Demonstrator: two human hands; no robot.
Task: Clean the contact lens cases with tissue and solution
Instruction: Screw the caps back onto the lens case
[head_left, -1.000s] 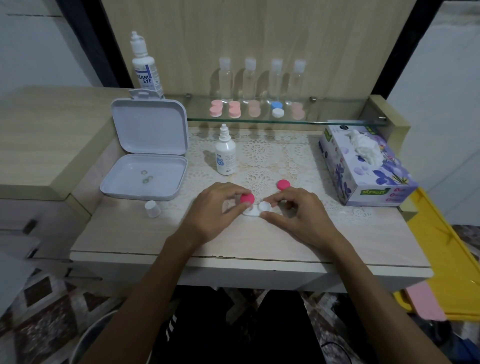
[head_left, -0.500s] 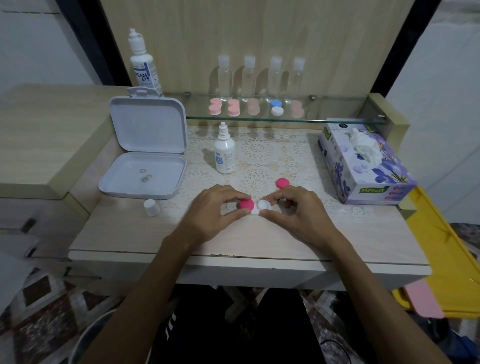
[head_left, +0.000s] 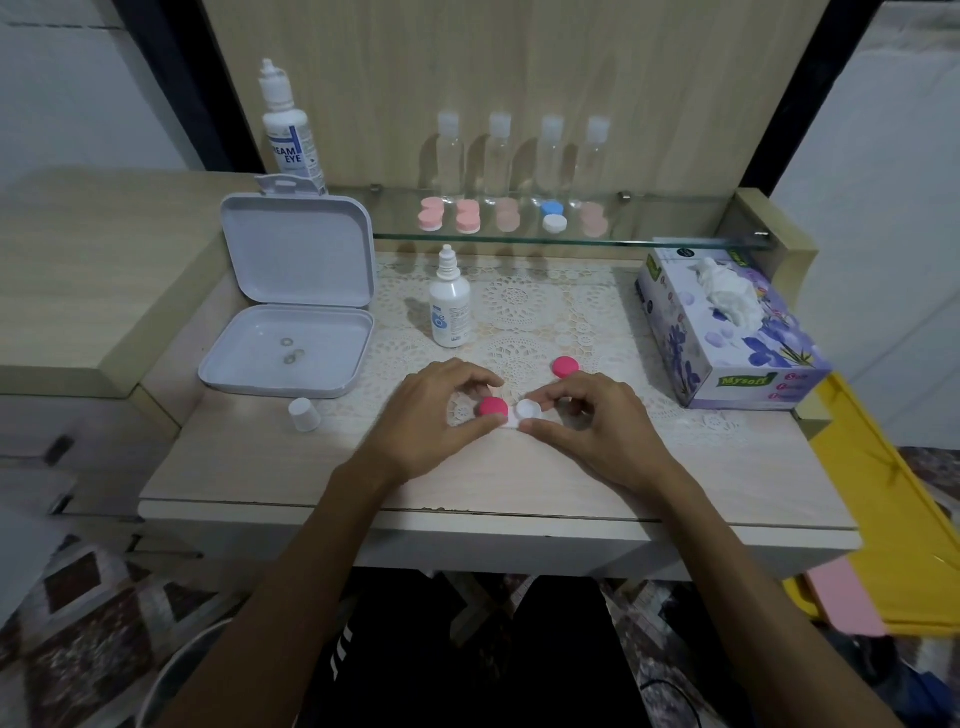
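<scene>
Head view: lens case (head_left: 514, 413) pinched between both hands, left (head_left: 431, 415), right (head_left: 587, 423).

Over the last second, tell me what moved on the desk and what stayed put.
Very little moved. The left hand keeps its fingers on the pink cap and the right hand keeps holding the white case; the case end between them seems to have lifted slightly. The loose pink cap, small bottle, tissue box and open white box stayed put.
</scene>
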